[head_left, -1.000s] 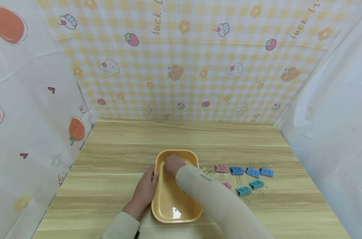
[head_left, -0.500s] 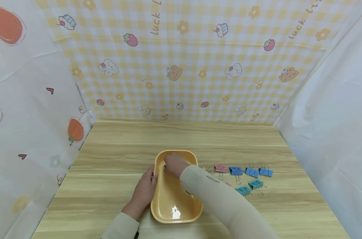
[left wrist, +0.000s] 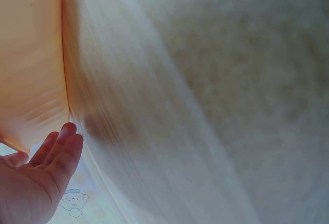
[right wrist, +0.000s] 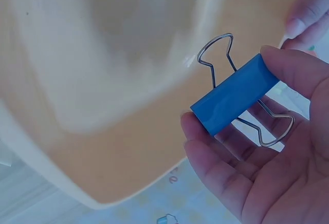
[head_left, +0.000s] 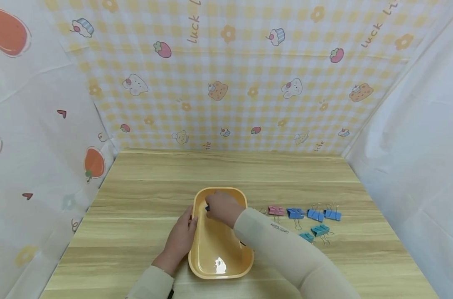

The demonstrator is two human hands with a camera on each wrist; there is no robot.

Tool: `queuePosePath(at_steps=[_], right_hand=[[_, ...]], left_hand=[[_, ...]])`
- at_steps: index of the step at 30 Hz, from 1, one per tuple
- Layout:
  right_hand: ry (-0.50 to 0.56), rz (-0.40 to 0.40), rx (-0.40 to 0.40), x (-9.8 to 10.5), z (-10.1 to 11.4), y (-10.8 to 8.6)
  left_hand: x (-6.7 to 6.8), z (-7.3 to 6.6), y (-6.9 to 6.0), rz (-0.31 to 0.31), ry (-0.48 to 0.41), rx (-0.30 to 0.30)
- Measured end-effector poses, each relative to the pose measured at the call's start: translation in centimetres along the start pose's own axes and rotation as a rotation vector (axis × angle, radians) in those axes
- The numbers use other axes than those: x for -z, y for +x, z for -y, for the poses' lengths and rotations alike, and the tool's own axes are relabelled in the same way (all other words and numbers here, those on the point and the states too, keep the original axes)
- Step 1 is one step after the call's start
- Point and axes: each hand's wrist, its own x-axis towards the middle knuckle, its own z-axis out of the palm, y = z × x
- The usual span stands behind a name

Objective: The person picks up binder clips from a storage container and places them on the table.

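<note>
My right hand (head_left: 222,207) is inside the yellow plastic tub (head_left: 220,272), near its far left corner. Thumb and fingers pinch a blue binder clip (right wrist: 236,94) by its ends, and both wire handles stick out from it. In the head view only a dark blue bit of that clip shows. With my left hand (head_left: 181,234) I grip the tub's left rim, thumb at the rim and fingers along the outer wall. The left wrist view shows those fingers (left wrist: 64,157) stretched beside the wall.
Right of the tub lie a pink binder clip (head_left: 276,210), several blue binder clips (head_left: 295,213) and teal binder clips (head_left: 321,230). My right sleeve (head_left: 286,245) partly covers this group. A patterned cloth (head_left: 226,83) hangs behind the wooden table (head_left: 155,170).
My right hand has shifted slightly right within the tub, and the blue clip's edge now shows. The right sleeve covers more of the clips on the table. My left hand stays on the rim.
</note>
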Motion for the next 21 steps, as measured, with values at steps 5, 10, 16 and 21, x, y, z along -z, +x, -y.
queuePosePath(at_steps=[5,10,16,21], right_hand=[[0.009,-0.013,0.004,0.5,-0.1,-0.8],[0.027,-0.016,0.013,0.9,-0.4,-1.4],[0.053,-0.032,0.033,1.4,-1.0,-2.0],[0.045,-0.052,0.046,1.3,-1.8,-2.4]], left_hand=[[-0.1,0.1,0.1,-0.006,0.007,0.002],[-0.1,0.3,0.2,0.0,-0.001,0.016],[-0.2,0.5,0.3,0.006,-0.006,0.011],[-0.2,0.5,0.2,0.001,-0.001,0.002]])
